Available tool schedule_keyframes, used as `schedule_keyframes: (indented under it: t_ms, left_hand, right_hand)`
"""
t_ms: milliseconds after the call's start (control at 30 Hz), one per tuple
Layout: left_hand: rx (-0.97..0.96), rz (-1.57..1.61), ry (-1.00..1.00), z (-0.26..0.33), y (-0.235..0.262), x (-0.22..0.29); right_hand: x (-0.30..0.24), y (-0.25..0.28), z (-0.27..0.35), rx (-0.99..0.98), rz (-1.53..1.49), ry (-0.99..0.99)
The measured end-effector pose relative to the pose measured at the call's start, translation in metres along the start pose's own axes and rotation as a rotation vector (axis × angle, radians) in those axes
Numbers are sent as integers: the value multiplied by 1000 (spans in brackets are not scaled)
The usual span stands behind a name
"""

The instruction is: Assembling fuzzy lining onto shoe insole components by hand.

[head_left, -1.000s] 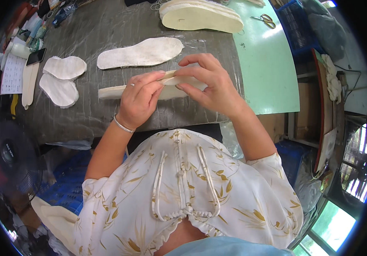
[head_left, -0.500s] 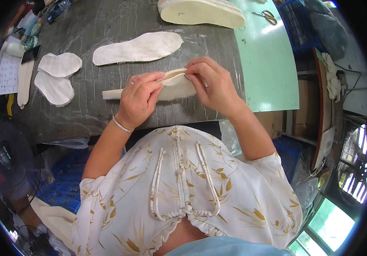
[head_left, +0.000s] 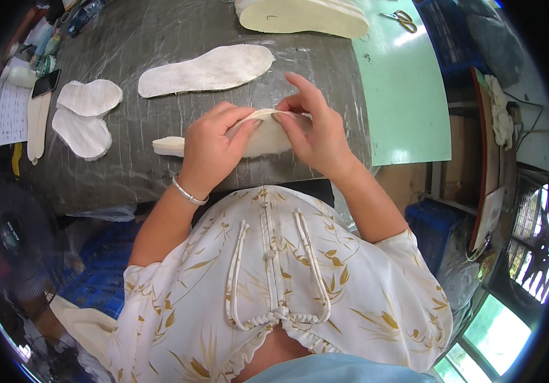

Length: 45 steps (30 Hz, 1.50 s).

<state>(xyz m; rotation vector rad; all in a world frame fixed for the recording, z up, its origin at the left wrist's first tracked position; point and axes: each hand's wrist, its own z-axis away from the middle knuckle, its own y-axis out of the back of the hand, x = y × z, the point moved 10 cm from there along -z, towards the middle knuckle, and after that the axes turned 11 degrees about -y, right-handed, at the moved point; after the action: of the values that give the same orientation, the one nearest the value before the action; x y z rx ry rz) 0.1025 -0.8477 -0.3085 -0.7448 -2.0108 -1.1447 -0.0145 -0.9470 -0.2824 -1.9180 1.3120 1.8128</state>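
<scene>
Between my hands is a cream insole point(head_left: 268, 137) made of stacked layers, lying low over the near edge of the dark table. My left hand point(head_left: 217, 140) pinches its far edge between thumb and fingers. A little to the right, my right hand point(head_left: 312, 131) pinches the same edge with thumb and bent fingers, one finger raised. The layers press together along that edge. The insole's narrow end sticks out left of my left hand. Just beyond lies a single white fleecy insole point(head_left: 205, 71), flat on the table.
Two small fleecy pieces point(head_left: 83, 132) lie at the left, near a phone point(head_left: 46, 83) on a long cream strip. A thick stack of cream soles point(head_left: 303, 18) stands at the back. Scissors point(head_left: 405, 23) rest on the green mat point(head_left: 408, 115). A fan point(head_left: 16, 236) stands lower left.
Both hands have shifted along the insole's edge, the left one slightly rightward. The gap between its layers has closed, and a right finger has lifted.
</scene>
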Motion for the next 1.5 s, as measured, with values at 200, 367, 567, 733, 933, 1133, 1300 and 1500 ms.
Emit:
schedule_keyframes:
  t_ms: [200,367,567,733,933,1133,1300,1500]
  left_hand:
    - [93,-25,-53,0,17,8]
    - [95,-37,-113,-1,20,13]
    - [53,-170,-180,0,22,21]
    - [72,-204,-201,-2,24,23]
    - [-34,-117,-268,-2,17,25]
    - [-176,-63,-14,9,35,-7]
    - [-156,-9,-166,14,41,-4]
    - [-71,-284,-239,12,36,12]
  right_hand:
    - [26,14,3,-186,-184,-183]
    - [9,13,8,-123,6,15]
    - [9,8,6,-209,-93,-19]
    - [19,13,8,-229,-181,-101]
    - [56,-1,11,-227,-478,-418]
    - [58,21,8,-134,-441,-275]
    - [72,30,10,-128,-442,-258]
    - [22,32,-7,-100,-59,-24]
